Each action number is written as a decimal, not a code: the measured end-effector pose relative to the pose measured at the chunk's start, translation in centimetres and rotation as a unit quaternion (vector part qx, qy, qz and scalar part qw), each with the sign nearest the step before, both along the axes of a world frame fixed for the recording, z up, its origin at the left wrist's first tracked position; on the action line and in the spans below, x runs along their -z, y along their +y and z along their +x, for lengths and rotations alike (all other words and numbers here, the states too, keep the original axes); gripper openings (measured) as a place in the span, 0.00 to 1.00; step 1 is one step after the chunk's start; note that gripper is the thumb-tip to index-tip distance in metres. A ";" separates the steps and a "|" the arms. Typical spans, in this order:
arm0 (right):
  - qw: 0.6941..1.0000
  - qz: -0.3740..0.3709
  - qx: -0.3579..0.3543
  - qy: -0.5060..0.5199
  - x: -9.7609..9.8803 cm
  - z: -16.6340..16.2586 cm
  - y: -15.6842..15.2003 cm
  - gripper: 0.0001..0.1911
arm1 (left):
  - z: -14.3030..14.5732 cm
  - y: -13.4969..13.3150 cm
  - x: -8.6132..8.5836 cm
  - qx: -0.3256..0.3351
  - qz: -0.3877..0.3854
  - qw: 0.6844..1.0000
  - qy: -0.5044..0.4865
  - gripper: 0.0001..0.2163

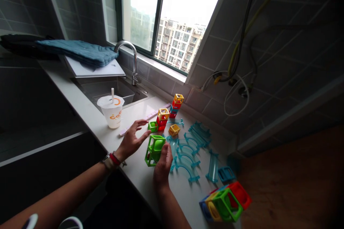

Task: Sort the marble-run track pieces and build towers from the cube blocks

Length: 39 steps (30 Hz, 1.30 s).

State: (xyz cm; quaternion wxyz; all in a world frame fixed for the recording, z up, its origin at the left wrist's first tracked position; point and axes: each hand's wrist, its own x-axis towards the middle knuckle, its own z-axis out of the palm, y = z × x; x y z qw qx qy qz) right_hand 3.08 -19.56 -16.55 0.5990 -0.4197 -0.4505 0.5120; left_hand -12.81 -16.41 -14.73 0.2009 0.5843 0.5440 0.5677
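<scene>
My right hand (162,164) grips a green open-frame block piece (155,150), which looks like two cubes joined one above the other. My left hand (133,139) is just left of it, fingers apart and holding nothing. Beyond its fingertips a single green cube (153,126) sits against a short stack of red cubes (161,124) topped by a yellow cube (163,114). Another yellow cube (174,130) lies to the right of that stack. Farther back rises a taller tower (175,106) of red, blue and yellow cubes.
Clear blue curved track pieces (188,157) spread over the right of the counter, with a straight piece (213,166) beside them. Colored cubes (223,202) cluster at the near right. At left stand a drink cup (111,112) with a straw and the sink (91,87); pale strips (156,113) lie behind.
</scene>
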 end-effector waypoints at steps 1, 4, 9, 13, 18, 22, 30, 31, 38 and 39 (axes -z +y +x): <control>1.000 -0.003 0.001 0.003 -0.1 0.0 0.0 0.30 | 0.0 -1.8 0.1 0.020 -0.028 0.998 -0.050 0.18; 1.000 -0.009 -0.018 0.008 -0.4 -0.1 -0.2 0.28 | 0.5 -6.5 0.7 0.098 -0.124 0.974 -0.164 0.20; 0.993 0.008 -0.116 -0.011 -0.6 -0.5 -0.9 0.25 | 2.4 -8.8 0.6 0.096 -0.140 0.938 -0.302 0.30; 0.984 0.049 -0.158 -0.068 -0.1 -0.6 -1.2 0.28 | 3.3 -7.6 -0.7 0.034 -0.149 0.924 -0.351 0.28; 0.975 0.056 -0.195 -0.094 0.1 -0.9 -1.2 0.37 | 3.0 -6.7 -1.1 -0.004 -0.146 0.906 -0.398 0.25; 0.973 0.061 -0.182 -0.126 -0.5 -0.8 -1.5 0.29 | 1.8 -6.2 -0.9 -0.036 -0.135 0.889 -0.437 0.24; 0.964 0.125 -0.155 -0.177 -0.9 -0.8 -1.6 0.16 | -0.4 -2.7 -7.7 -0.032 -0.009 0.967 -0.254 0.20; 0.963 0.126 -0.154 -0.181 -0.9 -0.9 -1.5 0.16 | -0.2 -2.0 -9.0 -0.019 0.001 0.975 -0.220 0.21; 0.961 0.115 -0.155 -0.198 -0.7 -1.0 -1.4 0.16 | 2.0 6.7 -15.6 0.070 0.058 0.995 -0.051 0.24; 0.962 0.114 -0.152 -0.197 -0.7 -1.0 -1.4 0.16 | 2.1 8.4 -15.9 0.074 0.060 0.995 -0.022 0.25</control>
